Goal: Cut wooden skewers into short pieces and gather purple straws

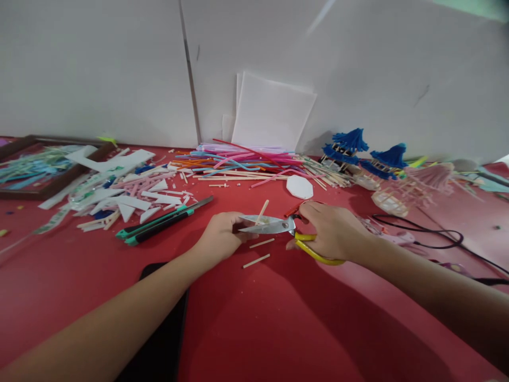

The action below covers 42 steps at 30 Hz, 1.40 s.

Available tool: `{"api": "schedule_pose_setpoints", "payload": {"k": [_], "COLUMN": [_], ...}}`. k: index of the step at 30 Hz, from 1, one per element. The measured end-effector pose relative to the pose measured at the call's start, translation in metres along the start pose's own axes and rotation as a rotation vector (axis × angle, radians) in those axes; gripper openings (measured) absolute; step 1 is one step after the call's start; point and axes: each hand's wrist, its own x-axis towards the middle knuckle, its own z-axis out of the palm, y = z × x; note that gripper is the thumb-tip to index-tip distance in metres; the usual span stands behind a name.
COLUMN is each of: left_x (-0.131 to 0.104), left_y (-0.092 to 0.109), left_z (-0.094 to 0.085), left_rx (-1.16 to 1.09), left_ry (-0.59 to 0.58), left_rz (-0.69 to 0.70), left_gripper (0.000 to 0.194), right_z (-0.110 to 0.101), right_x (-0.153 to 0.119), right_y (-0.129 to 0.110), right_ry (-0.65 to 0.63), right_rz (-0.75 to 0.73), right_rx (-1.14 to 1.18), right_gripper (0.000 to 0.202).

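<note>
Head view, far left: we see a brown frame (19,194) around loose coloured strips (40,165), which probably keeps them from spreading over the red desk (246,329). Right of it lies a heap of white and pink scraps (135,189), with two cutters (159,228) side by side at its near edge, seemingly parked within easy reach. Nearer, a dark flat object (163,334) lies below our left forearm; we cannot tell what it is. In the middle, our left hand (222,231) appears to pinch a thin stick (263,208), though the blades hide the fingertips; the stick tilts up between the parted blades of the scissors (274,227), presumably so that they can bite across it. Two short sticks (256,261) rest just nearer. On the far side, fuzzy wires (238,159) lie mostly sideways, likely for easy picking, and white sheets (274,111) lean on the wall (119,69). Our right hand (332,228) has its fingers wrapped around the scissor handles, which should give us leverage. Farther right stand blue-topped models (387,159), set back out of the way, we judge.
</note>
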Motion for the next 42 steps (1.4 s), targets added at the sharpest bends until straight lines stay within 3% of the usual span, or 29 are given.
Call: {"api": "schedule_pose_setpoints", "payload": {"k": [4,16,24,27,32,35,38,42], "left_x": [0.002,0.002,0.000,-0.002,-0.011,-0.014,-0.014,-0.014], "left_y": [-0.005,-0.010,-0.003,-0.001,0.003,0.001,-0.001,-0.001], "left_z": [-0.001,-0.002,-0.002,-0.002,-0.001,0.000,-0.001,-0.005], "left_rx": [0.067,0.099,0.029,0.052,0.292,0.413,0.285,-0.073], "left_ry": [-0.013,-0.024,-0.028,0.016,0.056,0.087,0.210,0.404], "left_rz": [0.081,0.110,0.038,0.088,0.226,0.271,0.253,0.322], "left_gripper": [0.015,0.013,0.013,0.012,0.005,0.010,0.029,0.025], "right_z": [0.000,0.002,0.009,0.006,0.000,0.003,0.008,0.010], "right_x": [0.001,0.002,0.009,0.012,0.011,0.006,0.001,-0.002], "right_y": [-0.001,0.000,0.000,0.003,0.009,0.007,0.003,-0.004], "right_ry": [-0.012,-0.050,-0.101,-0.072,0.144,0.157,0.086,-0.026], "right_rz": [0.016,0.043,0.052,0.095,0.233,0.229,0.227,0.283], "right_rx": [0.005,-0.045,-0.042,0.096,0.415,0.502,0.478,0.417], "right_gripper": [0.040,0.024,0.023,0.021,0.037,0.039,0.037,0.037]}}
